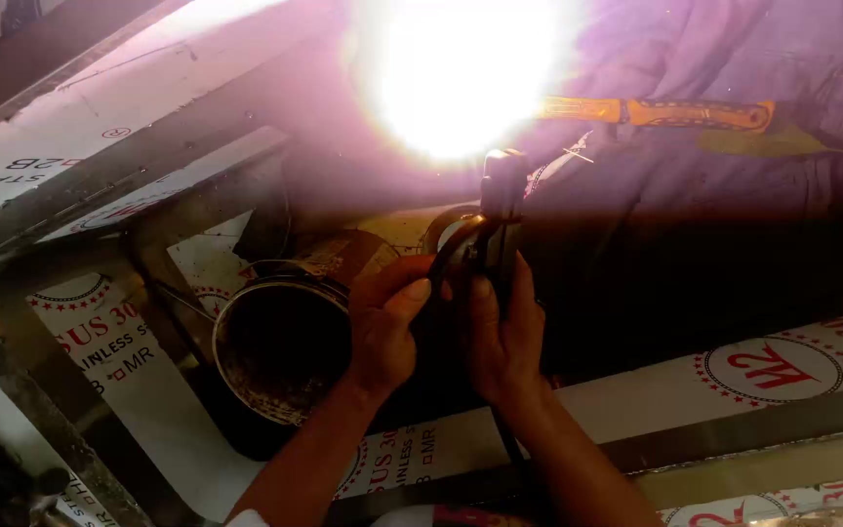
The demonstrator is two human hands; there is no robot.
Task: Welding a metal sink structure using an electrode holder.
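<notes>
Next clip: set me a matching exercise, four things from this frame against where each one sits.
Things:
1. round tin
2. orange-handled tool
3. dark power tool
4. white glare

Places:
A. top centre
B. between left hand and right hand
C. upper right, lying level
D. left of the hands, on the printed sheet

Pairs: 1-D, 2-C, 3-B, 4-A

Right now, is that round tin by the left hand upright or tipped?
Tipped. The round tin has its open mouth facing the camera, dark inside, beside the left hand. Contents: cannot tell.
</notes>
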